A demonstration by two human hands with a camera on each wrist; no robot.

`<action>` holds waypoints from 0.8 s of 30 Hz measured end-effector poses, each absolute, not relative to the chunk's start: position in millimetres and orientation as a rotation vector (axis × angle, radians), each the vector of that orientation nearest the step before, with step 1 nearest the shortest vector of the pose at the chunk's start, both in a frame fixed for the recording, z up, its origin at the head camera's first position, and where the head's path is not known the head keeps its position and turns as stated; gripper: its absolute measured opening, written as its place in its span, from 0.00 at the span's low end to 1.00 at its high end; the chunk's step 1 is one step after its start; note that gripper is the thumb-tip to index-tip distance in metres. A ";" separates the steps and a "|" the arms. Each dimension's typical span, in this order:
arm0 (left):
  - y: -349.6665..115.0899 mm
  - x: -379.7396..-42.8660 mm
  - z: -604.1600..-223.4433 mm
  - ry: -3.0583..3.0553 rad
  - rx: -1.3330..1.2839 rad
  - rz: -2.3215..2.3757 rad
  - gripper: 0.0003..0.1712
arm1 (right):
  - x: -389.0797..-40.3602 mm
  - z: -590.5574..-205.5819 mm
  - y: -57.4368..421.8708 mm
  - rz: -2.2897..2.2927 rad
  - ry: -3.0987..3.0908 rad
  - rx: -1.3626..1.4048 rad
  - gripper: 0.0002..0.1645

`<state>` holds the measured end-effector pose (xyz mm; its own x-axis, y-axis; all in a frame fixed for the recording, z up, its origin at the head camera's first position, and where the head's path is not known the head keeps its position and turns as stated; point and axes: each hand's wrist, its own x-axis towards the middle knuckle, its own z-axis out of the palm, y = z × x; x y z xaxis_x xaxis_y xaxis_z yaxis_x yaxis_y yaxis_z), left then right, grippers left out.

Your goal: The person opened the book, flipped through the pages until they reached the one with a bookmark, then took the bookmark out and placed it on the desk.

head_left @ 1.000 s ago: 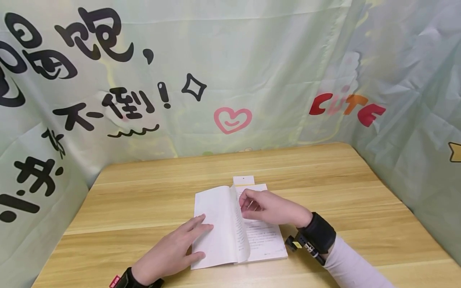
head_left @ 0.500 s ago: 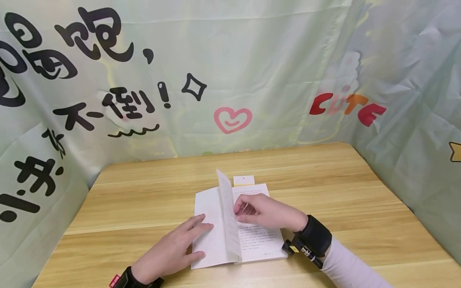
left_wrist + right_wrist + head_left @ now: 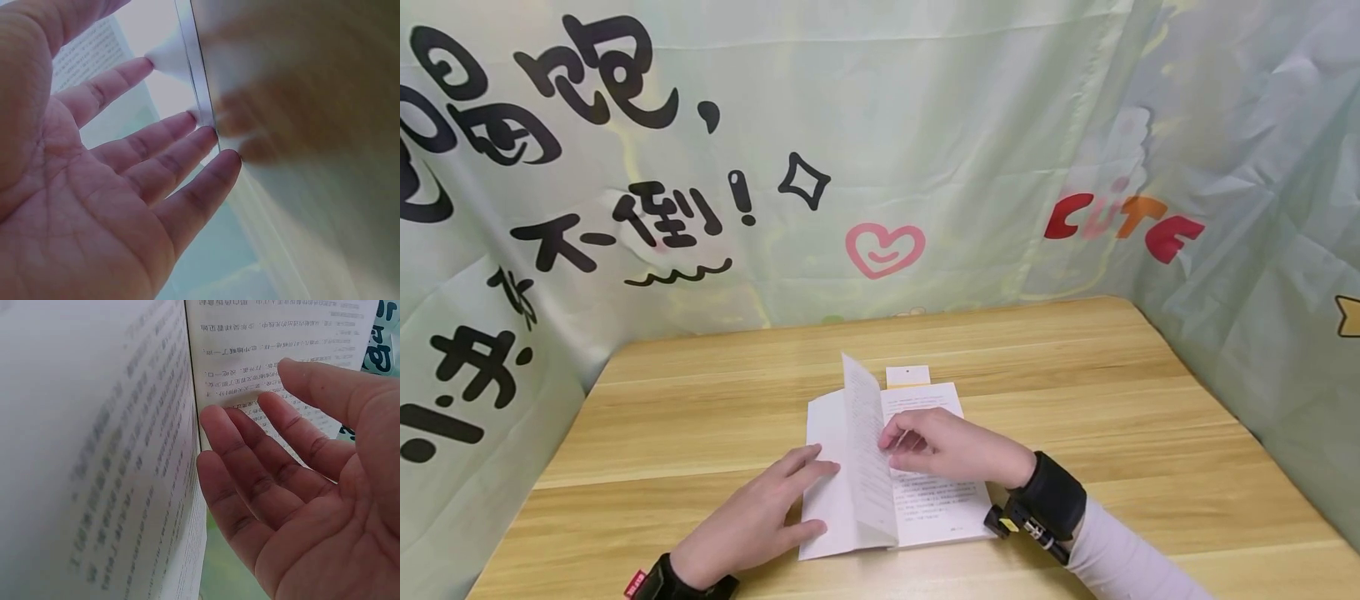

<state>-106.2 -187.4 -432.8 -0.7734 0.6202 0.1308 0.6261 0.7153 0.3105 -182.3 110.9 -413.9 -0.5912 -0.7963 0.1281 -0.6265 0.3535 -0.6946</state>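
Note:
An open book (image 3: 936, 500) with printed pages lies on the table. One leaf (image 3: 868, 467) stands raised near the spine, leaning to the left over the white left-hand page. My right hand (image 3: 936, 442) is over the right page, its fingertips at the raised leaf. In the right wrist view, the fingers (image 3: 225, 434) are loosely bent and the thumb stands apart from them, with nothing pinched. My left hand (image 3: 752, 512) lies at the book's left side with fingers spread. Its fingertips meet the book's edge (image 3: 199, 69) in the left wrist view.
A white card (image 3: 907, 377) with an orange line sticks out beyond the book's top edge. The wooden table (image 3: 700, 400) extends around the book. Printed cloth (image 3: 970, 167) hangs behind it and at both sides. Both wrists carry black bands (image 3: 1051, 496).
The raised leaf has swung from the right of the spine over to the left. My right hand has moved left and slightly down with it. The left hand has barely shifted.

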 end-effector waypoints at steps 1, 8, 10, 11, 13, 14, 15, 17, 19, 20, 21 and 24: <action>-187.8 -106.9 -432.5 -2.900 -1.048 -0.533 0.34 | -182.1 -414.3 110.5 -1.064 2.383 -1.281 0.11; -190.6 -110.2 -430.2 -2.928 -1.033 -0.530 0.33 | -179.5 -414.8 107.6 -1.064 2.370 -1.290 0.09; -191.4 -110.5 -430.0 -2.924 -1.033 -0.531 0.33 | -178.7 -414.5 106.6 -1.062 2.374 -1.284 0.08; -191.6 -110.7 -429.9 -2.923 -1.032 -0.530 0.33 | -178.3 -414.4 106.1 -1.060 2.375 -1.282 0.08; -192.5 -110.8 -430.0 -2.922 -1.028 -0.530 0.33 | -177.7 -414.6 105.3 -1.051 2.381 -1.283 0.09; -192.8 -110.8 -429.8 -2.921 -1.025 -0.528 0.33 | -177.5 -414.8 105.0 -1.044 2.386 -1.285 0.09; -193.2 -111.0 -429.6 -2.922 -1.023 -0.529 0.33 | -177.2 -414.8 104.7 -1.038 2.390 -1.287 0.09; -193.8 -111.3 -428.8 -2.925 -1.015 -0.527 0.33 | -176.6 -415.0 104.5 -1.028 2.397 -1.295 0.10; -194.7 -111.8 -428.1 -2.930 -1.005 -0.521 0.33 | -175.9 -414.7 104.1 -1.012 2.406 -1.305 0.10; -195.0 -112.1 -427.8 -2.931 -1.002 -0.520 0.33 | -175.5 -414.3 104.0 -1.007 2.408 -1.308 0.10; -195.5 -112.5 -427.6 -2.933 -0.997 -0.520 0.33 | -175.1 -414.0 103.9 -1.002 2.409 -1.310 0.10; -196.7 -113.8 -427.6 -2.931 -0.975 -0.513 0.32 | -174.3 -413.6 103.2 -0.982 2.420 -1.322 0.11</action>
<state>-113.8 -196.7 -427.6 -0.8060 0.5814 0.1116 0.5847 0.7523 0.3036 -174.3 103.2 -413.6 -0.5738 -0.8096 0.1237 -0.6667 0.3740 -0.6446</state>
